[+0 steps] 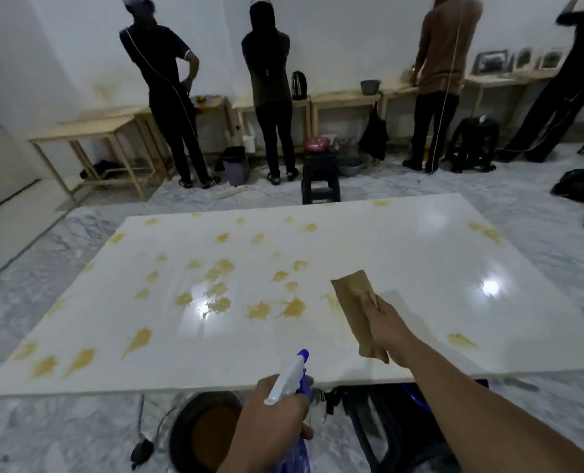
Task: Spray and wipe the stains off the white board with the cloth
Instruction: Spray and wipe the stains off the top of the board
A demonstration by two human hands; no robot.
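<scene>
Our right hand (377, 314) grips the brown cloth (355, 302) flat on the white board (420, 261), beside yellow stains (292, 308). Our left hand (277, 414) clasps the spray bottle (289, 380) at the near edge. Wiping unsprayed stains may smear them.

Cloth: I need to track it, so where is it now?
In the head view the cloth is right of centre, held by the right hand on the white board, beside the stains.

Left hand (277, 411) low and near, fingers curled closed, right hand (384, 322) extended forward, fingers pinched shut
</scene>
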